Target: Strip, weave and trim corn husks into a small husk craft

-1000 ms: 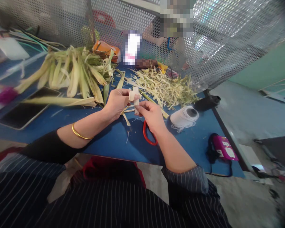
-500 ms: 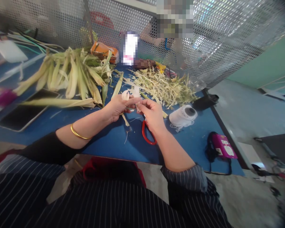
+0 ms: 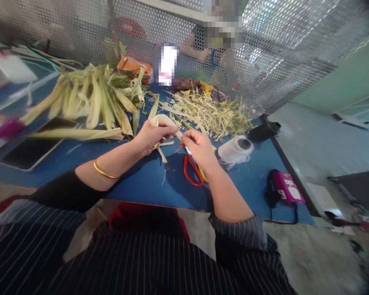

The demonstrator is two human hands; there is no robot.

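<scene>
A pale corn husk point(image 3: 166, 120) is stretched between my hands above the blue table. My left hand point(image 3: 150, 137) grips it near the middle, thumb and fingers closed, with a curled end of husk showing above the knuckles. My right hand point(image 3: 199, 148) pinches its lower right end between thumb and forefinger. Red-handled scissors point(image 3: 193, 174) lie on the table under my right hand, part of their blades hidden; a second, yellow handle shows beside them. A few cut husk strips point(image 3: 162, 151) lie just below my left hand.
Whole corn husks point(image 3: 94, 98) are heaped at the left, shredded husk point(image 3: 212, 112) at the back right. A white thread spool point(image 3: 235, 150), a black cylinder point(image 3: 264, 132) and a purple box point(image 3: 287, 187) stand to the right. Perforated metal mesh point(image 3: 135, 28) rises behind, with a person beyond.
My left hand has turned and its fingers have closed further over the husk. The husk now arcs over toward my right hand, which stays pinched near the same place.
</scene>
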